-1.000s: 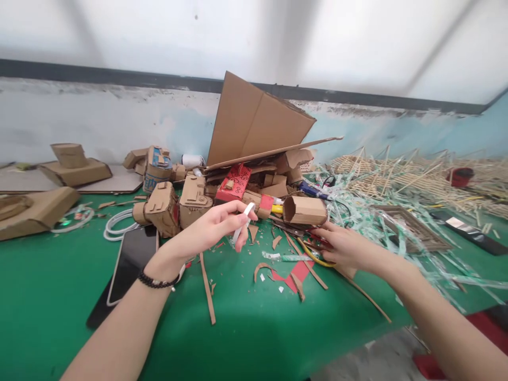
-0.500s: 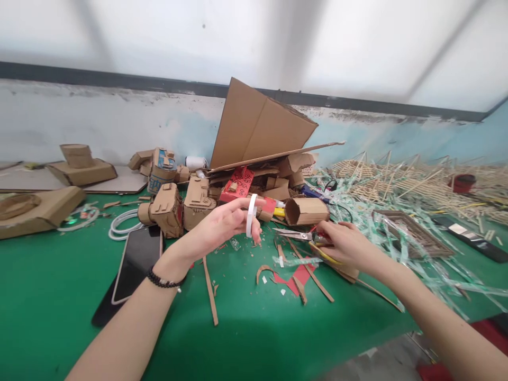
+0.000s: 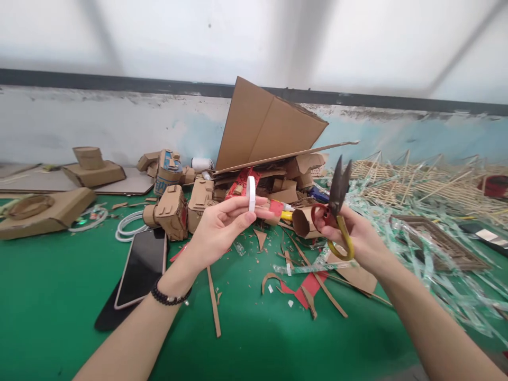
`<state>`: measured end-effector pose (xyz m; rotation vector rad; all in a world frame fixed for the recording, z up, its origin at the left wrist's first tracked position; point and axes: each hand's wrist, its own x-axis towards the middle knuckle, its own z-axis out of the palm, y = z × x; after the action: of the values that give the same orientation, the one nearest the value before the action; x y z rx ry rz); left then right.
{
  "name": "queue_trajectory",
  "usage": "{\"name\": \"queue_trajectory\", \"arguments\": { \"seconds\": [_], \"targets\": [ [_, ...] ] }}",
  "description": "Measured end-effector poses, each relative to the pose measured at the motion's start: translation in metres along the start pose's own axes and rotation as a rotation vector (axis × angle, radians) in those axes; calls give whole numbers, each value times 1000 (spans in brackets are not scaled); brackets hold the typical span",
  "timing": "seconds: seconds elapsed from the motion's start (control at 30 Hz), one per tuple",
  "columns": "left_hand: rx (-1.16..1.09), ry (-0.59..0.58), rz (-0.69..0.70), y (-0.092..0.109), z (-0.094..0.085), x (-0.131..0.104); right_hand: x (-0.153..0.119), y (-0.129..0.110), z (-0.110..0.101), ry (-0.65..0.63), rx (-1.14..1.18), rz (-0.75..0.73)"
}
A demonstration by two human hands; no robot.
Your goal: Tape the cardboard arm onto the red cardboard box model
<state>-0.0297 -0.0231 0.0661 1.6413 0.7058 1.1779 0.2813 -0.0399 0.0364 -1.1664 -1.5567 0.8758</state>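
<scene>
White ring [image 3: 251, 191]: from here I see it in the fingers of my left hand [image 3: 220, 230], thumb against its lower end.
Scissors [image 3: 335, 205]: gripped in my right hand [image 3: 359, 235], blades upward.
Hands: well apart.
Green table [image 3: 254, 349]: cardboard scraps [image 3: 213, 301] below; phone [image 3: 143, 264] beside my left wrist.
Beyond: large cardboard sheet [image 3: 268, 127] hides some wall [image 3: 166, 119].

Phone [image 3: 143, 264] lies left on table [image 3: 257, 349] — sticks [image 3: 400, 172] right, cardboard sheet [image 3: 262, 127] between.
</scene>
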Motion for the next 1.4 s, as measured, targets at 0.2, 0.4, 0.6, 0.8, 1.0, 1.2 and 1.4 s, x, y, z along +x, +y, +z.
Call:
{"name": "queue_trajectory", "arguments": {
  "seconds": [0.2, 0.4, 0.6, 0.8, 1.0, 1.2, 1.4],
  "targets": [
    [35, 243, 168, -6, 6, 2, 44, -7, 52, 120, -76, -319],
    [285, 287, 288, -15, 7, 1, 40, 21, 65, 205, -402, -618],
    [462, 279, 352, -24, 8, -5, 30, 20, 62, 178, -544, -700],
    [670, 359, 413, -28, 8, -4, 30, 17, 62, 213, -610, -723],
    [758, 349, 414, -22, 10, -1, 28, 17, 65, 205, -626, -723],
    [781, 326, 440, -23, 11, -3, 24, 12, 67, 192, -613, -708],
    [770, 288, 473, -26, 11, -5, 21, 9, 66, 197, -607, -703]
  ]
}}
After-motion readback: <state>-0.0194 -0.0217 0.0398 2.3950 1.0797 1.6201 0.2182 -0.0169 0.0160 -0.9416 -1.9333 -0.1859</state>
